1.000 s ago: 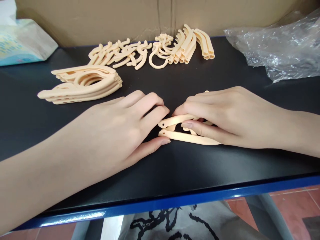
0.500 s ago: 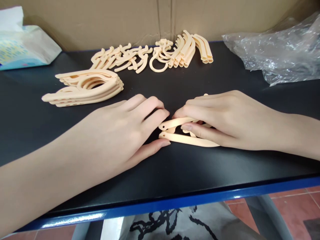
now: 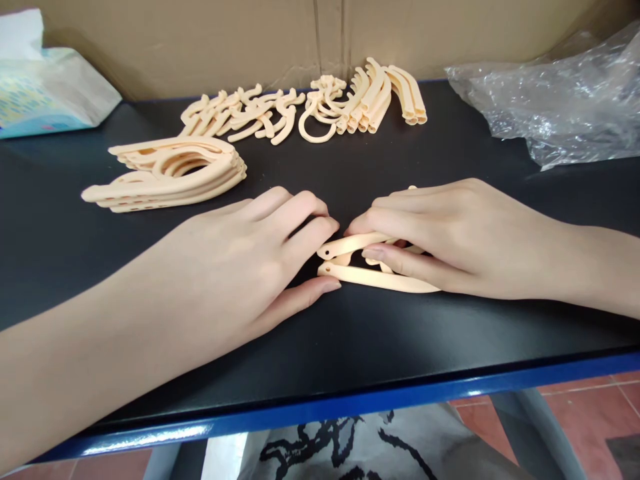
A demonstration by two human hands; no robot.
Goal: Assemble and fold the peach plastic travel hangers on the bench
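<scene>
Between my two hands lies a cream plastic folding clothes hanger, low over the black tabletop, its two slim arms side by side with a small hole at each left end. My left hand pinches those left ends, thumb at the near side and fingers curled at the far side. From the right, my right hand wraps over the other end, with its thumb pressed on the inner parts. The palm hides much of the hanger's right side. A small cream tip pokes out beyond the right knuckles.
A stack of folded cream hangers stands at the left. Along the back lie loose curved pieces, hooks and curved tubes. A tissue pack is at the far left, a clear plastic bag at the right. The table's blue edge runs in front.
</scene>
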